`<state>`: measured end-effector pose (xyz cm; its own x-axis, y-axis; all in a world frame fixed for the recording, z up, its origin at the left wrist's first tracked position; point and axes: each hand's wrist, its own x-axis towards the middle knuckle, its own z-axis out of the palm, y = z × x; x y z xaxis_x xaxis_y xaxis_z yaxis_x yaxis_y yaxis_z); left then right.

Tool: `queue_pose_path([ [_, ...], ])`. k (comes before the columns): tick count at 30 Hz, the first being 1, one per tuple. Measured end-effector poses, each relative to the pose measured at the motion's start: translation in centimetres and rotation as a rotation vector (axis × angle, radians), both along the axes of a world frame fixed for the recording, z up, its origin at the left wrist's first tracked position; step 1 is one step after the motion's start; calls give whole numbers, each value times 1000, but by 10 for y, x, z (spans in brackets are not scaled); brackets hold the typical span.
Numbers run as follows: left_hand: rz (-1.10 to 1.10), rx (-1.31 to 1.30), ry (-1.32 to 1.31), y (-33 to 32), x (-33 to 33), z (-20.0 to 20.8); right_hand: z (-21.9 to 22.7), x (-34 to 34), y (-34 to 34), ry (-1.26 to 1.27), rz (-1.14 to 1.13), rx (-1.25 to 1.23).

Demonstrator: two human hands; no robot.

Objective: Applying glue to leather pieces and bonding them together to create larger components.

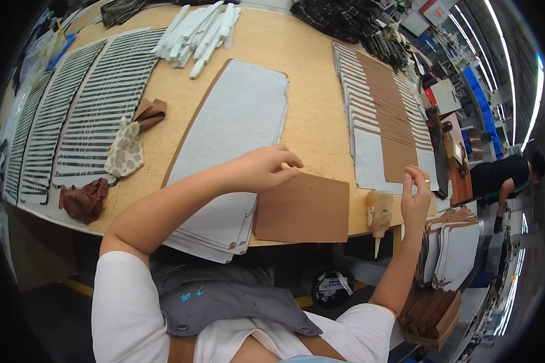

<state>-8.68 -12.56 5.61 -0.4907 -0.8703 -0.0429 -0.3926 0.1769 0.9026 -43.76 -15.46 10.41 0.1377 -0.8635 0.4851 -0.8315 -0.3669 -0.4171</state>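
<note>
My left hand hangs over the lower end of a stack of long white-faced panels with brown edges. Its thumb and fingers are bent but apart, with nothing seen between them. Just below the fingers, a plain brown rectangular sheet lies at the table's near edge, beside the stack. My right hand, with a ring on one finger, is raised at the near end of the overlapped brown sheets. Its fingertips come together by their corner; what they hold, if anything, is too small to make out.
A glue bottle lies nozzle toward me beside my right wrist. White strips are heaped at the back. Striped panels, a spotted cloth and a crumpled brown piece are left. Stacked panels stand right; a person is beyond.
</note>
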Motion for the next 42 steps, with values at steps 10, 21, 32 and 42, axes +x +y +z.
queue_pose_path([
  [10,656,-64,-258,98,151,-42,-20,32,23,88,-70,223],
  [21,759,-229,-359,119,134,-63,-25,51,46,217,-77,231],
  [32,739,-404,-305,123,113,-47,-43,90,82,247,-4,276],
  [42,435,-546,-505,130,60,-56,-48,118,89,157,97,306],
])
